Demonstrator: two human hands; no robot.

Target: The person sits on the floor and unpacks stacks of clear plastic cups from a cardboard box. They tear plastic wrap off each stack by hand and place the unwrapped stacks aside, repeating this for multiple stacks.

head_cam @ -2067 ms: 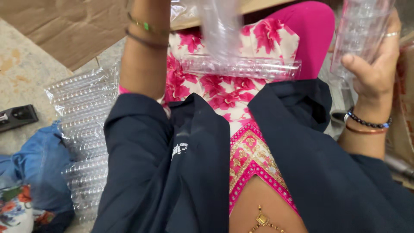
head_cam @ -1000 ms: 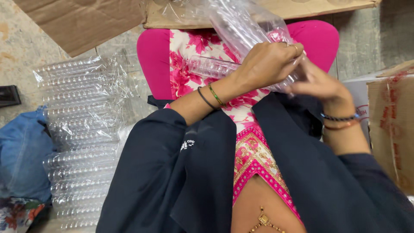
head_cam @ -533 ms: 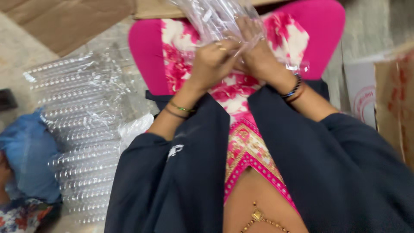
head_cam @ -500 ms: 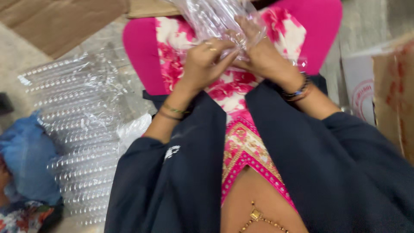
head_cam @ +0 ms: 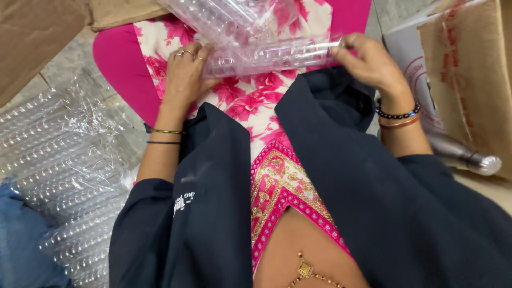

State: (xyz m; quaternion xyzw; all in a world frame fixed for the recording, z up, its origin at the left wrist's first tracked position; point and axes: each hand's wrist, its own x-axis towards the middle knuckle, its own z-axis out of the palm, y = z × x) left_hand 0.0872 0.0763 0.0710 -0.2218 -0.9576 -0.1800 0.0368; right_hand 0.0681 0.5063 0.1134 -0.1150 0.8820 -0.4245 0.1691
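A clear ribbed plastic tray (head_cam: 272, 56) lies across my lap, held lengthwise between both hands. My left hand (head_cam: 185, 74) grips its left end, fingers with rings curled over the edge. At the tray's right end my right hand (head_cam: 370, 63) pinches the plastic. Just above it, a bundle of more clear plastic trays (head_cam: 224, 16) rests on my pink floral dress (head_cam: 250, 101). Dark sleeves cover both forearms up to the bangles.
A pile of clear plastic trays (head_cam: 58, 160) lies on the floor at my left, with blue cloth (head_cam: 21, 250) beside it. Cardboard sheets (head_cam: 37, 37) lie at the top left. An open cardboard box (head_cam: 464, 69) and a metal bottle (head_cam: 464, 157) are at the right.
My hands, which were together on the plastic bundle, have moved apart and now hold a single tray stretched between them, lower on my lap.
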